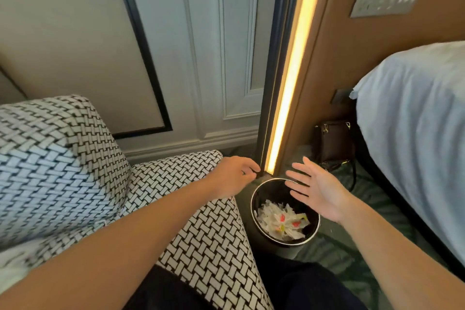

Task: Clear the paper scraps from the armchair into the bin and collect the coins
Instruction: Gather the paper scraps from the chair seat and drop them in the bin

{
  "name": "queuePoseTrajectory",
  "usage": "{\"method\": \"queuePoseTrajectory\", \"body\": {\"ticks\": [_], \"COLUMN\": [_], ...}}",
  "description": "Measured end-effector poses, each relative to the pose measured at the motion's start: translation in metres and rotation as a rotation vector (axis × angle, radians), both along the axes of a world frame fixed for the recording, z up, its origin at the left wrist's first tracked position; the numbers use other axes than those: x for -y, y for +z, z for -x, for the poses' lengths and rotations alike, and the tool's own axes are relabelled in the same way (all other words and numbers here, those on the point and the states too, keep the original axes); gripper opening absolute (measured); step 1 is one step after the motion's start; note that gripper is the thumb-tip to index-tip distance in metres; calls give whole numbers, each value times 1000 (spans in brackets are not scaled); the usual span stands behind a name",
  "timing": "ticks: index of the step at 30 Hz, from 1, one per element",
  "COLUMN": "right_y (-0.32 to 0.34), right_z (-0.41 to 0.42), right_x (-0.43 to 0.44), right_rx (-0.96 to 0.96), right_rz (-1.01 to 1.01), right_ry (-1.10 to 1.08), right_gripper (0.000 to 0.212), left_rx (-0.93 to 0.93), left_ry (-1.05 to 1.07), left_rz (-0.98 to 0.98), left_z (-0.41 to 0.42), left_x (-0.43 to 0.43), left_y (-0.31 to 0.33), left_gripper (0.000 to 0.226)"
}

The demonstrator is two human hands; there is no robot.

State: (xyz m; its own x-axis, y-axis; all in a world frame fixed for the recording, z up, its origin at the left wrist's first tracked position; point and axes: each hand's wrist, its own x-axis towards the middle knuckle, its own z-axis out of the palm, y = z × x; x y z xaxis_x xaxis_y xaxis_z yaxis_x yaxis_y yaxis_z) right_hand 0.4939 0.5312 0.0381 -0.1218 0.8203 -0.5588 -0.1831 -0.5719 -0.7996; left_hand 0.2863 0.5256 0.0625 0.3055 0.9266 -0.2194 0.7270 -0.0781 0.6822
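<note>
One pile of paper scraps (281, 221), white with red and yellow bits, lies in the bottom of the bin (270, 192). The bin is round and black with a shiny rim and stands on the green carpet (334, 254), just beside the armchair (201, 234) arm. The right hand (319, 194) hovers over the bin's far right rim, palm turned left, fingers straight and spread, holding nothing. The left hand (235, 175) is above the front end of the chair arm, near the bin, back of hand to camera, fingers curled with tips bunched; cannot tell if they pinch anything. The armchair has black-and-white woven fabric. A lit vertical light strip (292, 83) runs down behind the bin. A brown handbag (334, 141) sits on the floor past the bin, against the bed (415, 121) with white bedding. A switch plate (385, 1) is on the brown wall panel.
</note>
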Motion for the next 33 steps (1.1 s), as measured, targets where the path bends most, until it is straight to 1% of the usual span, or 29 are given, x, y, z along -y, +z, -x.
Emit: {"method": "queuePoseTrajectory", "body": {"ticks": [6,10,12,16,20,24,26,28,30,33], "right_y": [63,99,110,119,113,91,77,61,44,14], "right_z": [67,130,162,228,285,334,357,376,394,413], "right_x": [26,54,68,96,118,134,144,156,168,179], "right_rx": [144,136,148,202,197,176,171,186,236,317], "right_rz": [-195,-318,-380,-467,-491,-447,-416,-420,-449,-547], "right_ry": [68,92,129,217,314,410,454,516,591,676], "right_gripper": [31,24,21,18,17,17,12,11,16,18], "left_rx": [-25,-41,-60,-122,-190,-238,-251,-248,-226,-169], "left_ry": [30,66,101,192,303,402,465,538,606,707], "left_rz": [-126,-208,-259,-295,-290,-235,-199,-157,-127,-78], "left_z": [73,136,167,232,285,327,345,360,370,377], "left_x": [47,88,108,149,184,219,235,250,267,287], "left_y": [46,73,79,78,69,55,43,28,11,-15], "left_gripper": [28,29,29,27,26,27,28,28,28,27]}}
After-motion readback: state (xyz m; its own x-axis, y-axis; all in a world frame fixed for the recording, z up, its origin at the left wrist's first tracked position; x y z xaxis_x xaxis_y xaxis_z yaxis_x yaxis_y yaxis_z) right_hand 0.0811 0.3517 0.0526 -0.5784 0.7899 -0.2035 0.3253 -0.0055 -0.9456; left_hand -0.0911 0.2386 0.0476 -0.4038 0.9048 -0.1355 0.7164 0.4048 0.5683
